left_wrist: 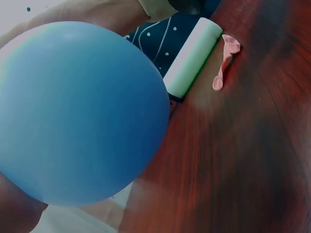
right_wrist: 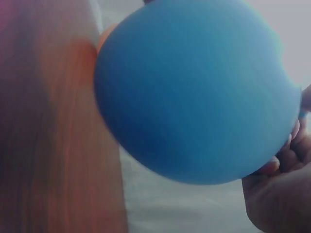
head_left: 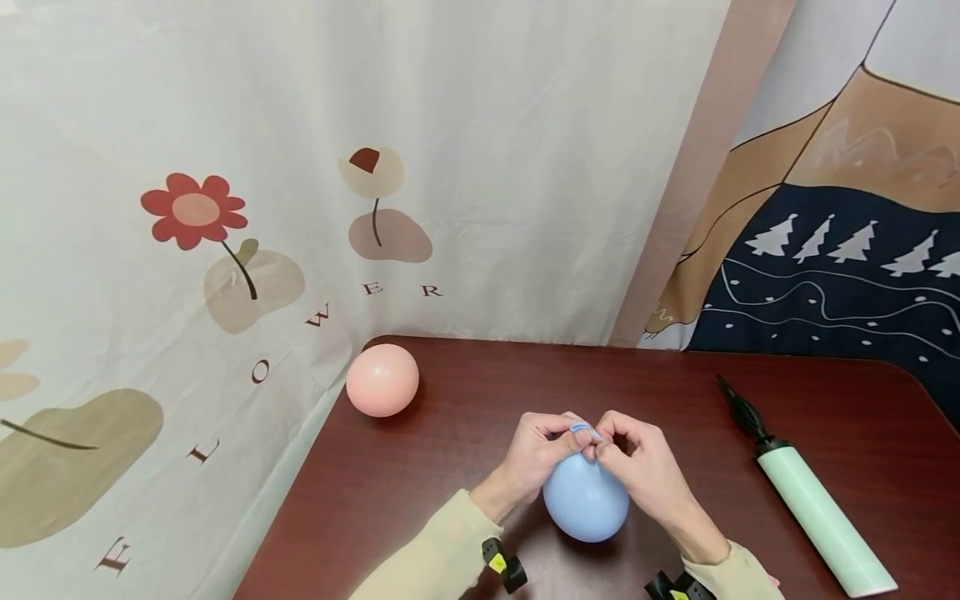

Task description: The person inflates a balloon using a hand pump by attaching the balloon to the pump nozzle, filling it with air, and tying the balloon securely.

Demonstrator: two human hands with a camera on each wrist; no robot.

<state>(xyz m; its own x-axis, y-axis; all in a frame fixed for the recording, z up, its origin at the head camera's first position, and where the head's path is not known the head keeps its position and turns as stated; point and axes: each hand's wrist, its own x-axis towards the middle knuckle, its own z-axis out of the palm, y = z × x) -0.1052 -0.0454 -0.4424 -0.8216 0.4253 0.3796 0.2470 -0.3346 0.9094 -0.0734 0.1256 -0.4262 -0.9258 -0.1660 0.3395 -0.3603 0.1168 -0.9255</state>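
Fingers of left hand (head_left: 536, 450) and right hand (head_left: 648, 458) pinch blue balloon (head_left: 587, 504) at its neck. Pink balloon (head_left: 382, 380) left of and beyond it; pale-green pump (head_left: 825, 518) to its right.

A round, inflated light-blue balloon (head_left: 587, 502), neck up over a red-brown table (head_left: 465, 408), pinched by left hand (head_left: 546, 450) and right hand (head_left: 647, 461).

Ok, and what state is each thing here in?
Blue balloon: inflated; whether tied, unclear
Left grip: pinching the balloon's neck
Right grip: pinching the same neck
Round pink balloon: inflated, on the table
Limp pink balloon: uninflated, on the table
Pump: lying on its side, unattached
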